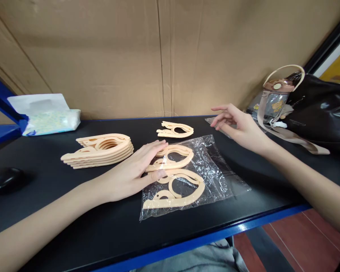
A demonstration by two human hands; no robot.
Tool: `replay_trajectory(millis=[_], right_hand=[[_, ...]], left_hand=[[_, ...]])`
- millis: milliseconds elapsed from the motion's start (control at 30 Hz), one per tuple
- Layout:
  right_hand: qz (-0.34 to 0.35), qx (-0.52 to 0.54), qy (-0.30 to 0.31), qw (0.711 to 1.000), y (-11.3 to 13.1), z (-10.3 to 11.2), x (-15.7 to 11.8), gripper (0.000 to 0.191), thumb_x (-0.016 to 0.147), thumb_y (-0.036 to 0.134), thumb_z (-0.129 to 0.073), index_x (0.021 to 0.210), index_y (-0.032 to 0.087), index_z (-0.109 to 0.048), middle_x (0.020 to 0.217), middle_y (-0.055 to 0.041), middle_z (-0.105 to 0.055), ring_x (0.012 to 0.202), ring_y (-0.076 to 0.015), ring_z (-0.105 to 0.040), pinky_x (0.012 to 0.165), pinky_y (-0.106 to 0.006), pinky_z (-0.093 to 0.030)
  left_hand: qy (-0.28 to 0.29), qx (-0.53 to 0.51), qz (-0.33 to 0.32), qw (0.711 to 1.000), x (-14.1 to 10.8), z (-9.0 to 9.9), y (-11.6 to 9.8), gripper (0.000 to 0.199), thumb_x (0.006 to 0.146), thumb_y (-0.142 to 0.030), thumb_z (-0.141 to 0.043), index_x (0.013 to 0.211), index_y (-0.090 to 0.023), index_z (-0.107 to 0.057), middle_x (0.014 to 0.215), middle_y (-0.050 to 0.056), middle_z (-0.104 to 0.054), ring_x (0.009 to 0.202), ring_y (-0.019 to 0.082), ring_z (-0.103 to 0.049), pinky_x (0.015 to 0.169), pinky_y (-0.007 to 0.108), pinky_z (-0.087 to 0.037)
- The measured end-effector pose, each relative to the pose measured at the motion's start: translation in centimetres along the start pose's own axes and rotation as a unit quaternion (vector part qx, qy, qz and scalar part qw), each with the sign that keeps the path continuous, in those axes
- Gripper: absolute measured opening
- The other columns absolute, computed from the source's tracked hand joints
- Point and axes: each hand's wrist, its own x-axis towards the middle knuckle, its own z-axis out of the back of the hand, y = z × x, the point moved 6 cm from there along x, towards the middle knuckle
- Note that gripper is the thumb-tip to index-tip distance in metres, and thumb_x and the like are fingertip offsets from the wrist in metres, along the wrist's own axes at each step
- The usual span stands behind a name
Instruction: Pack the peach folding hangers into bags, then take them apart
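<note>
A clear plastic bag [215, 177] lies on the black table with two cream folding hangers in it, a nearer one [197, 192] and a farther one [187, 160]. My left hand [138, 170] rests on the bag's left side, fingers stretched over the farther hanger and thumb apart on the nearer one. To the right, my right hand [238, 126] is held above the table with fingers loosely apart and nothing visible in it. Beneath its fingertips lies another piece of clear plastic [212, 121], partly hidden by the hand.
Several folded hangers form a stack [99, 153] at the left. A smaller group of hangers [177, 129] sits behind the bag. A tissue pack [51, 121], a black mouse [4, 179], a water bottle [276, 102] with a strap and a black bag [323, 113] stand around. Cardboard [116, 56] backs the table.
</note>
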Motion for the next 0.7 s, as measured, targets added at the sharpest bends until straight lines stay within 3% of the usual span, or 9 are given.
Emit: replay_trajectory(millis=[133,267,367,533,700], right_hand=[[0.03,-0.049,0.069,0.996,-0.4,-2.8,3.6,0.041,0.086,0.032,-0.057,0.123,0.016,-0.052,0.107,-0.0101,-0.067,0.093,-0.0218,-0.063,0.085,-0.041,-0.051],[0.057,-0.085,0.177,0.979,-1.0,-7.0,6.6,0.068,0.076,0.051,-0.067,0.13,0.014,-0.048,0.13,-0.0157,-0.058,0.116,-0.0287,-0.056,0.099,-0.046,-0.044],[0.058,-0.085,0.21,0.972,-1.1,-9.0,7.6,0.082,0.07,0.056,-0.071,0.135,0.015,-0.044,0.139,-0.0156,-0.051,0.123,-0.031,-0.052,0.102,-0.045,-0.042],[0.045,-0.104,0.21,0.971,-0.7,-9.9,7.7,0.08,0.069,0.05,-0.071,0.136,0.016,-0.043,0.118,-0.0131,-0.065,0.102,-0.0287,-0.063,0.086,-0.041,-0.048],[0.048,-0.132,0.185,0.973,-0.6,-9.5,7.9,0.078,0.068,0.048,-0.07,0.133,0.016,-0.043,0.108,-0.0109,-0.066,0.088,-0.0265,-0.063,0.077,-0.039,-0.047]], left_hand=[[-0.031,-0.023,0.02,0.999,0.1,-0.2,-0.2,0.061,0.097,-0.055,-0.031,0.149,-0.021,-0.026,0.156,0.005,-0.027,0.143,0.025,-0.024,0.118,0.043,-0.021],[-0.047,-0.018,0.029,0.998,0.2,-0.3,-0.1,0.061,0.098,-0.056,-0.027,0.148,-0.021,-0.029,0.155,0.006,-0.03,0.142,0.025,-0.026,0.117,0.044,-0.022],[-0.044,-0.003,0.017,0.999,0.3,-0.3,-0.4,0.06,0.098,-0.055,-0.026,0.147,-0.02,-0.03,0.155,0.005,-0.031,0.142,0.024,-0.026,0.118,0.044,-0.018],[-0.044,0.019,0.014,0.999,0.3,-0.2,-0.5,0.06,0.099,-0.055,-0.024,0.146,-0.02,-0.033,0.154,0.005,-0.033,0.142,0.024,-0.026,0.119,0.044,-0.017],[-0.047,0.037,0.01,0.998,0.3,-0.1,-0.6,0.059,0.099,-0.055,-0.023,0.146,-0.021,-0.033,0.154,0.006,-0.034,0.142,0.026,-0.028,0.118,0.046,-0.019]])
